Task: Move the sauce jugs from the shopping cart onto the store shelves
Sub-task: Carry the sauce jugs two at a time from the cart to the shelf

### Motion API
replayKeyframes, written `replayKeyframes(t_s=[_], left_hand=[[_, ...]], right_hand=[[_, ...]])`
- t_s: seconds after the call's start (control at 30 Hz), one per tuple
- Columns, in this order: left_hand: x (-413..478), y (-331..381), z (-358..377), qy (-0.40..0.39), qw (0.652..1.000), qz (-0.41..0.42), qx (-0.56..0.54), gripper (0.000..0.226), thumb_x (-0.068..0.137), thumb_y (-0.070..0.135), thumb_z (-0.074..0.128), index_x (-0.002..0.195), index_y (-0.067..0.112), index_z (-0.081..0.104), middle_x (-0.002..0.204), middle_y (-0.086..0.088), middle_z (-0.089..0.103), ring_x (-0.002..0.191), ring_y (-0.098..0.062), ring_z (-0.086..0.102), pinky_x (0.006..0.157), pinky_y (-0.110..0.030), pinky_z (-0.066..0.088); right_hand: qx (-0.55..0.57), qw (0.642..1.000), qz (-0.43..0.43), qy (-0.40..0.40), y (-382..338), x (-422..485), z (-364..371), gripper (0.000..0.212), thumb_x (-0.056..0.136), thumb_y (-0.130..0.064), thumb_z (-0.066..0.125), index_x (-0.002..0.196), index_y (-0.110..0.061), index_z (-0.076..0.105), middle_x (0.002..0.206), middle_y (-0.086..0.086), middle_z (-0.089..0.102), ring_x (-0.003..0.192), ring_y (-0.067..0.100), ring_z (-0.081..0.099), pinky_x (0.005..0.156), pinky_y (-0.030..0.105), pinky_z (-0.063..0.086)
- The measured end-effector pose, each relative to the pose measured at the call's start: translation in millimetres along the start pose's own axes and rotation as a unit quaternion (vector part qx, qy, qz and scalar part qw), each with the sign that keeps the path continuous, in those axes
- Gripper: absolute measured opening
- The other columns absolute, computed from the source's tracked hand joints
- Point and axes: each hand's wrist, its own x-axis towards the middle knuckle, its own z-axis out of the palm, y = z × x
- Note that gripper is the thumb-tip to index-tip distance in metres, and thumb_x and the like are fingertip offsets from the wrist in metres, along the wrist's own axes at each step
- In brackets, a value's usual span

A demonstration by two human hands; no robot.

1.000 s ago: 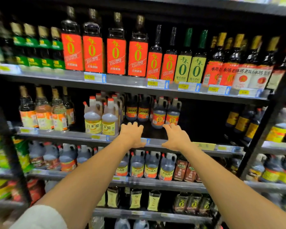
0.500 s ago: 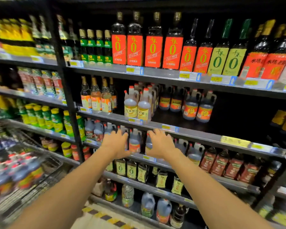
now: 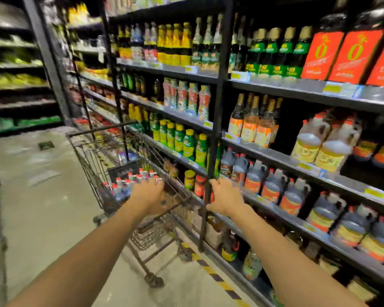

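Observation:
A wire shopping cart (image 3: 91,156) stands in the aisle to the left of the shelves. In its basket stand several dark sauce jugs (image 3: 129,182) with red and white caps. My left hand (image 3: 148,197) reaches out over the cart's near end, fingers spread, holding nothing. My right hand (image 3: 225,197) is stretched toward the black shelf upright (image 3: 216,120), fingers apart and empty. On the shelves to the right, more dark sauce jugs (image 3: 273,187) with orange labels stand in rows.
Shelves (image 3: 264,151) of bottles run along the right side. Pale vinegar jugs (image 3: 319,142) stand on the middle shelf. A yellow-black striped line (image 3: 217,278) marks the floor at the shelf base. Open floor lies left of the cart, with a blurred shape at the left edge.
The view has swung left from the shelf front to the cart. Both hands have come down and away from the middle shelf toward the cart, still empty.

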Motion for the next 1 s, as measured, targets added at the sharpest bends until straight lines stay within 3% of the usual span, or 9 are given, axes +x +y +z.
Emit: replayKeyframes(t_s=[0.23, 0.37, 0.5, 0.63, 0.83, 1.0], left_hand=[[26, -122, 41, -0.021, 0.997, -0.071, -0.031, 0.067, 0.075, 0.074, 0.056, 0.119, 0.024, 0.054, 0.124, -0.004, 0.055, 0.113, -0.028, 0.055, 0.094, -0.044, 0.049], [66, -153, 59, -0.039, 0.995, -0.086, -0.038, 0.080, 0.075, 0.076, 0.056, 0.135, 0.023, 0.045, 0.132, -0.007, 0.051, 0.120, -0.027, 0.051, 0.097, -0.044, 0.045], [118, -167, 76, -0.040, 0.994, -0.090, -0.051, 0.064, 0.077, 0.071, 0.057, 0.119, 0.023, 0.052, 0.122, -0.004, 0.056, 0.113, -0.027, 0.055, 0.094, -0.045, 0.047], [176, -177, 105, -0.054, 0.993, -0.090, -0.060, 0.065, 0.081, 0.066, 0.055, 0.123, 0.017, 0.048, 0.125, -0.008, 0.054, 0.113, -0.029, 0.054, 0.090, -0.044, 0.051], [258, -189, 155, -0.110, 0.987, -0.088, -0.080, 0.067, 0.086, 0.062, 0.049, 0.133, 0.014, 0.042, 0.139, -0.013, 0.043, 0.124, -0.036, 0.047, 0.097, -0.047, 0.042], [311, -198, 200, -0.190, 0.966, -0.107, -0.140, 0.080, 0.082, 0.063, 0.056, 0.143, 0.017, 0.032, 0.149, -0.012, 0.035, 0.133, -0.036, 0.040, 0.103, -0.048, 0.041]], right_hand=[[0.017, 0.999, -0.012, -0.044, -95, 79, 37, 0.083, 0.085, -0.048, 0.068, 0.150, -0.018, 0.025, 0.148, 0.011, 0.033, 0.137, 0.035, 0.033, 0.106, 0.051, 0.040], [0.021, 0.998, -0.017, -0.059, -116, 128, 55, 0.085, 0.084, -0.048, 0.068, 0.150, -0.018, 0.023, 0.145, 0.012, 0.035, 0.134, 0.035, 0.036, 0.102, 0.047, 0.043], [0.029, 0.997, -0.011, -0.074, -122, 185, 79, 0.083, 0.085, -0.045, 0.068, 0.150, -0.018, 0.025, 0.143, 0.010, 0.038, 0.134, 0.032, 0.037, 0.103, 0.044, 0.039], [0.054, 0.992, -0.002, -0.110, -119, 254, 106, 0.085, 0.087, -0.043, 0.066, 0.153, -0.018, 0.021, 0.151, 0.009, 0.031, 0.140, 0.031, 0.032, 0.103, 0.045, 0.042], [0.074, 0.984, 0.010, -0.164, -121, 352, 147, 0.083, 0.085, -0.045, 0.069, 0.150, -0.016, 0.026, 0.151, 0.011, 0.032, 0.139, 0.034, 0.032, 0.104, 0.047, 0.043], [0.095, 0.971, 0.008, -0.220, -134, 407, 187, 0.079, 0.085, -0.046, 0.066, 0.148, -0.016, 0.028, 0.153, 0.011, 0.031, 0.141, 0.034, 0.032, 0.111, 0.047, 0.036]])
